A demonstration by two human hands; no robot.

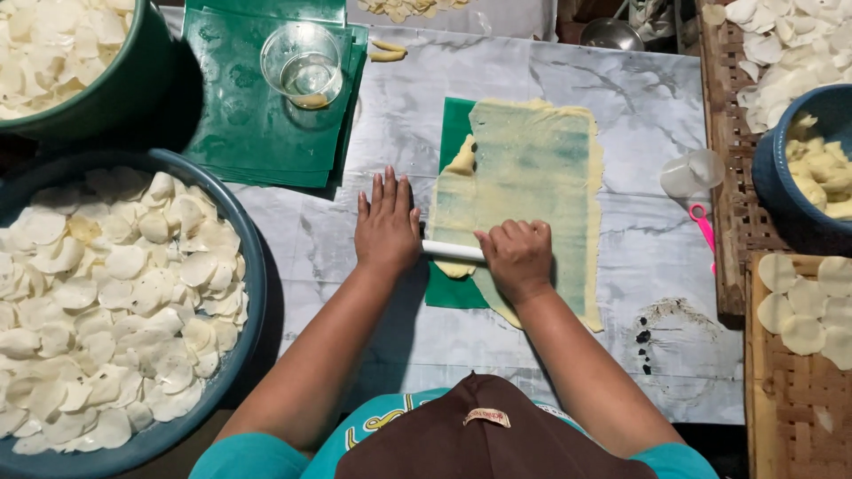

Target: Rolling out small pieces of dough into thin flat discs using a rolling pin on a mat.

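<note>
Two hands bear on a white rolling pin (451,251) that lies across the near end of a thin sheet of pale dough (532,191). The left hand (387,226) rests flat, fingers extended and unclenched, on the pin's left end, just past the left edge of the green plastic sheet (454,293) beneath the dough. The right hand (517,257) is curled down over the pin, knuckles up, directly on the dough. Beyond the grip the dough runs away from the person to a ragged far edge; its right edge overhangs the green sheet onto the marble tabletop (639,115). Bare marble lies open right of the grip, up to a small clear cup (692,171) and a pink-handled tool (703,223). Left of the grip, a large blue basin of pale dough discs (115,302) stands close; a stack of green sheets (266,115) carrying a glass (302,64) lies beyond it.
</note>
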